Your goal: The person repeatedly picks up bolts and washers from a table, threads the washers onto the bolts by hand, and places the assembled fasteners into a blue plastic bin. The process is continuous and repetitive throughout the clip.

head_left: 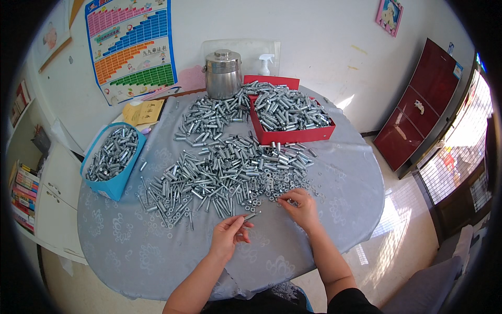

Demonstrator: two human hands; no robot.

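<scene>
Two hands at the counter's (130,251) near edge, left hand (227,236) fingers pinched on one bolt (250,216), right hand (299,205) fingers curled over loose washers (272,186), uncountable bolt heap (219,172) mid-counter, one red box (293,135), one blue box (112,180), one steel pot (223,74) at the far edge.

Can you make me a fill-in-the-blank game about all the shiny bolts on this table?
1. The left hand holds one metal ____.
2. The right hand touches the small ____ on the tablecloth.
3. The box full of bolts by the steel pot is ____.
4. The bin at the table's left edge is ____.

Missing words: bolt; washers; red; blue
</scene>
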